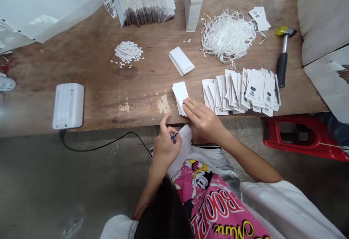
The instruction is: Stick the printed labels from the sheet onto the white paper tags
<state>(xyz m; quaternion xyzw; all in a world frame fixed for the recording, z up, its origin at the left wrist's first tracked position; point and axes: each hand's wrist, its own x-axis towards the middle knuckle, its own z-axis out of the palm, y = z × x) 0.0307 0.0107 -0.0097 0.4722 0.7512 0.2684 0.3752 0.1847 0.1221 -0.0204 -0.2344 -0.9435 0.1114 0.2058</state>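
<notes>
The wooden surface (89, 101) carries a heap of white string loops (227, 35), a pile of white bits (128, 52), a hammer (283, 53) and rows of fanned white tags (240, 90). The right hand (203, 121) lies spread, its fingers (191, 108) pressed flat against a small stack of tags (180, 95) at the surface's near edge, not pinching it. The left hand (165, 148), just below that edge above the person's lap, is closed, pinching a thin dark object (174, 136) beside a folded white piece (184, 144).
</notes>
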